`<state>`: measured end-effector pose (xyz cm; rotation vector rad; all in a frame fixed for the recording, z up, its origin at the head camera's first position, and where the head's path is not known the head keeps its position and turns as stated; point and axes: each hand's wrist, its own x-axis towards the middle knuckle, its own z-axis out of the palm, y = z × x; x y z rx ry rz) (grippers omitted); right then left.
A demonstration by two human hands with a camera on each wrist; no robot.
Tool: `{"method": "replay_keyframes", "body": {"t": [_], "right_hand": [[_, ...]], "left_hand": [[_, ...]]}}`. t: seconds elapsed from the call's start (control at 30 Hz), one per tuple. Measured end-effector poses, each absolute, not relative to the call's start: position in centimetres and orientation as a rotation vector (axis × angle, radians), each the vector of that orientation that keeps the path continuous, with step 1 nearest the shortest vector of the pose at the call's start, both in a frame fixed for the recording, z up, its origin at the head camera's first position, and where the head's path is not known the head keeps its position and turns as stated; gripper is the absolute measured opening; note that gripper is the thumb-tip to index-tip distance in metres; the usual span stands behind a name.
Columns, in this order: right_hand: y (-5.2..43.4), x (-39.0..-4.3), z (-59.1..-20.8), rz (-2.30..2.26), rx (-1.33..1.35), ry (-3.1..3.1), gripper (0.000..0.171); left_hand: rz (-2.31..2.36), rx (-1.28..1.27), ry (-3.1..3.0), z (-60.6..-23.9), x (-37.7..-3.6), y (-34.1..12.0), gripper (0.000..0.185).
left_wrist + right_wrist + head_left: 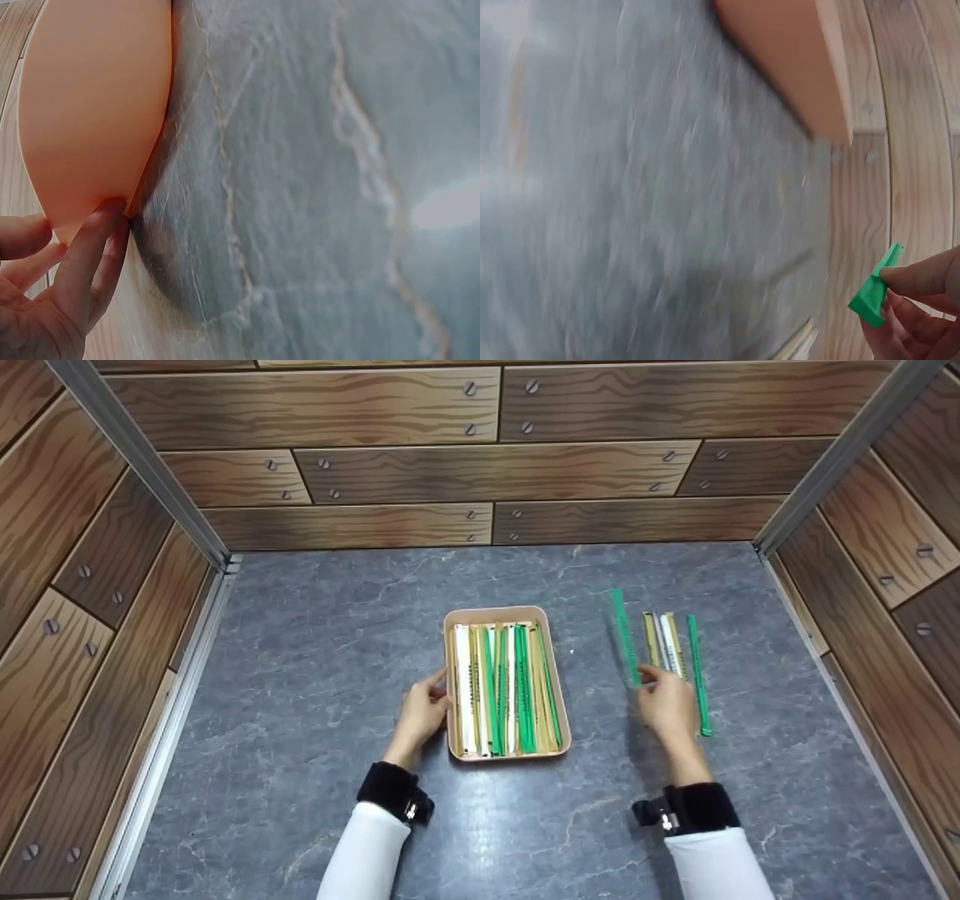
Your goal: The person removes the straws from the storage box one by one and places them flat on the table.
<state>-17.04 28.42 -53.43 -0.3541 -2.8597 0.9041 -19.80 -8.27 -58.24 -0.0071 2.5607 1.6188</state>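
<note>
A peach-coloured tray [452, 690] sits mid-table, filled with several long thin strips [510, 690] in green, white and tan. My left hand [437, 695] rests against the tray's left wall with fairly straight fingers; in the left wrist view the fingertips [101, 225] touch the tray's outer side [97, 112]. My right hand [647, 679], to the right of the tray, pinches the near end of a green strip [622, 634]. In the right wrist view that green strip's end [874, 294] sits between thumb and finger.
Right of the held strip, a tan, a white and a second green strip [697, 675] lie side by side on the grey marble-look tabletop [315, 660]. Wood-pattern walls with metal corner posts close in the back and both sides. The tray corner [795, 67] shows in the right wrist view.
</note>
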Motion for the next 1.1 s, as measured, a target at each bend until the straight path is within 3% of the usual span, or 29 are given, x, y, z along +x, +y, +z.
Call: {"method": "replay_keyframes", "body": {"t": [0.33, 0.7, 0.83, 1.1], "right_hand": [[33.7, -17.6, -53.9, 0.869, -0.729, -2.925, 0.041], [35.3, -18.1, -55.2, 0.826, -0.822, -2.952, 0.043], [33.6, -18.1, -55.3, 0.834, -0.657, -2.855, 0.04], [26.1, -17.8, -55.4, 0.862, -0.017, -2.727, 0.027]], "left_hand": [[1.605, -0.022, 2.572, -58.1, -19.7, -8.2, 0.053], [1.598, -0.025, 2.583, -58.1, -19.5, -8.2, 0.054], [1.595, -0.042, 2.586, -58.1, -19.5, -8.2, 0.055], [1.605, -0.019, 2.564, -58.0, -19.6, -8.3, 0.053]]}}
